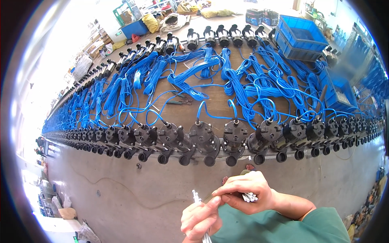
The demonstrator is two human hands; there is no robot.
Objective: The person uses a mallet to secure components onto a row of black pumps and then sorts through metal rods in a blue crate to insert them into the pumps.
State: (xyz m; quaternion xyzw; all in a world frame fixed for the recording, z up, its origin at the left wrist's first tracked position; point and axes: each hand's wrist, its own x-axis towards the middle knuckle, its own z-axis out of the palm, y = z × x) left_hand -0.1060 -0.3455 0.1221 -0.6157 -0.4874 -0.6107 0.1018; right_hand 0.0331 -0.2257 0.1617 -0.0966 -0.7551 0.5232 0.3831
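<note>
My left hand (pixel 199 220) is closed around a bundle of thin silvery-white rods (pixel 196 196), whose ends stick up above the fist and show again below it. Closed as well, my right hand (pixel 250 190) has a second bundle of similar rods (pixel 250 197) in its palm, the ends poking out between the fingers. Thumb and fingertips of the two hands meet between the bundles; whether something small is pinched there I cannot tell. Beyond my hands, black pump-like units (pixel 203 137) line the near table edge, each with a blue cable rising from its top.
Coiled blue cables (pixel 239 87) cover much of the brown table (pixel 162 91). More black and silver units (pixel 223 36) stand along its far side. Stacked blue crates (pixel 302 38) and another blue crate (pixel 338 91) are at the right. Grey floor (pixel 121 182) lies below the near edge.
</note>
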